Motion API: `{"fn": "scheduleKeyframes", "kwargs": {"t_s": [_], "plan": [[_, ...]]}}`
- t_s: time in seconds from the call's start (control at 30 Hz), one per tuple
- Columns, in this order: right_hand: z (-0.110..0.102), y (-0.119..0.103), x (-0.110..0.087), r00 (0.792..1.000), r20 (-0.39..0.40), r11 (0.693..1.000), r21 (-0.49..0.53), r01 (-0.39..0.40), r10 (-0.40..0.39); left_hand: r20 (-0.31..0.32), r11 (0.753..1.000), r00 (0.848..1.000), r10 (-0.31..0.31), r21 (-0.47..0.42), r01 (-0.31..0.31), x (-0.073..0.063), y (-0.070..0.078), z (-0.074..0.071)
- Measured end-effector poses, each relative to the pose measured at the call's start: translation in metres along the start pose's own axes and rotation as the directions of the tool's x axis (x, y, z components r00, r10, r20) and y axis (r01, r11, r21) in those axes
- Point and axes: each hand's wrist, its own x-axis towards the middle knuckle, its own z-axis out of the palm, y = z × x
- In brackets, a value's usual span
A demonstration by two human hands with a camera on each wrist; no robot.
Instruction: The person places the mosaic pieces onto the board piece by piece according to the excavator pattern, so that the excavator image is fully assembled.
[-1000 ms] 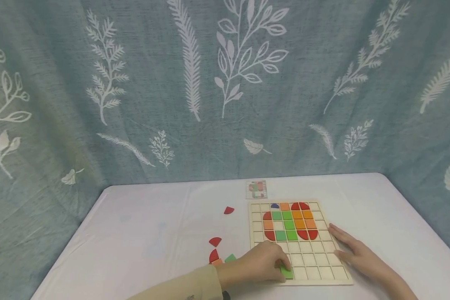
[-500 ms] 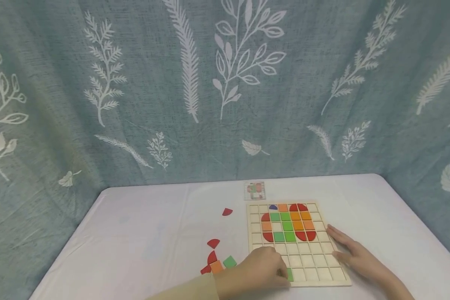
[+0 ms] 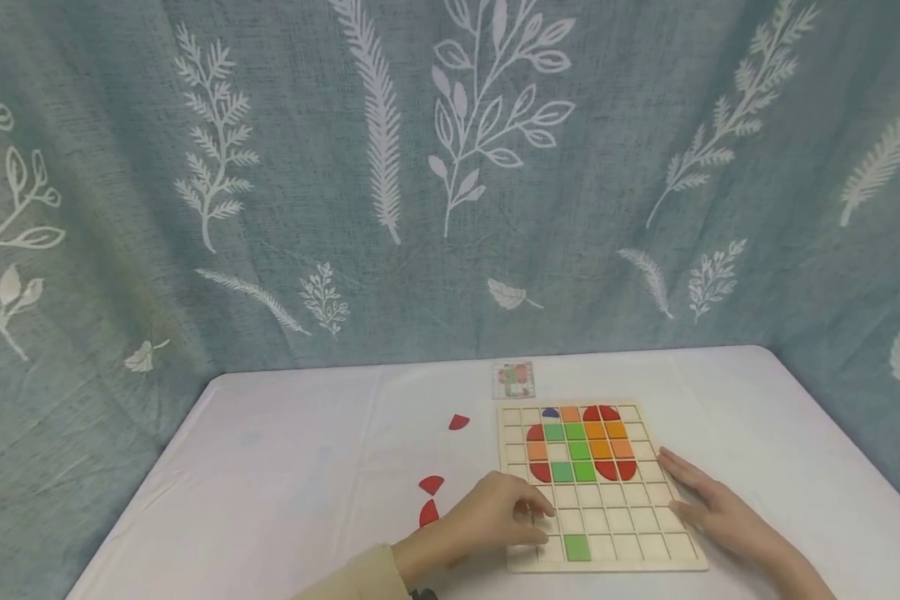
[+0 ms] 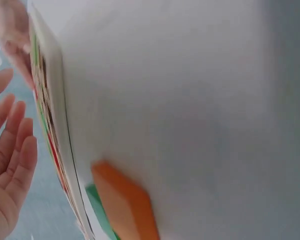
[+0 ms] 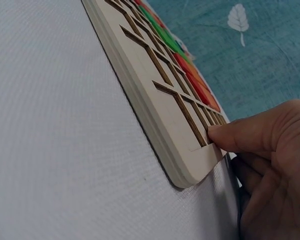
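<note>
My left hand [image 3: 495,512] hovers over the lower left of a wooden grid board [image 3: 645,521], its thumb and fingers apart with nothing between them. In the left wrist view its fingers are loosely spread. A green square tile [image 3: 577,547] sits in a bottom-row cell, just right of those fingertips. My right hand [image 3: 720,508] rests along the board's right edge. Its thumb [image 5: 227,137] lies on the rim in the right wrist view, the other fingers beside the edge. Red, orange, green and blue tiles fill several upper cells.
Red quarter-circle pieces [image 3: 431,484] lie left of the board. An orange tile [image 4: 125,205] and a green tile [image 4: 97,205] lie by its edge, hidden by the left arm in the head view. A small patterned card [image 3: 513,380] lies behind the board; a leaf-print curtain [image 3: 420,300] hangs beyond.
The left hand has let go of the green square tile, which now lies in the bottom row, and has drawn back to the left. The right hand stays at the board's edge.
</note>
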Motion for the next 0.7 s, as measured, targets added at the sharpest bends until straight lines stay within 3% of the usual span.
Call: {"fn": "scheduleKeyframes", "kwargs": {"t_s": [0.2,0.33,0.57,0.7], "plan": [[0.001,-0.001,0.0,1.0,0.005,1.0,0.022,-0.008,0.008,0.035,0.983,0.999,0.035,0.181,-0.041,0.002,0.011,0.01],[0.001,-0.002,0.0,1.0,0.003,1.0,0.021,-0.001,0.001,0.022,0.98,0.999,0.031,0.196,-0.035,0.004,0.015,0.015],[-0.001,-0.001,0.0,1.0,0.002,1.0,0.017,0.004,-0.004,0.023,0.966,0.996,0.081,0.245,-0.084,0.012,0.017,0.023],[-0.001,-0.001,0.0,1.0,0.005,1.0,0.027,0.002,-0.002,0.013,0.981,0.996,0.083,0.176,-0.084,0.013,0.016,0.021]]}}
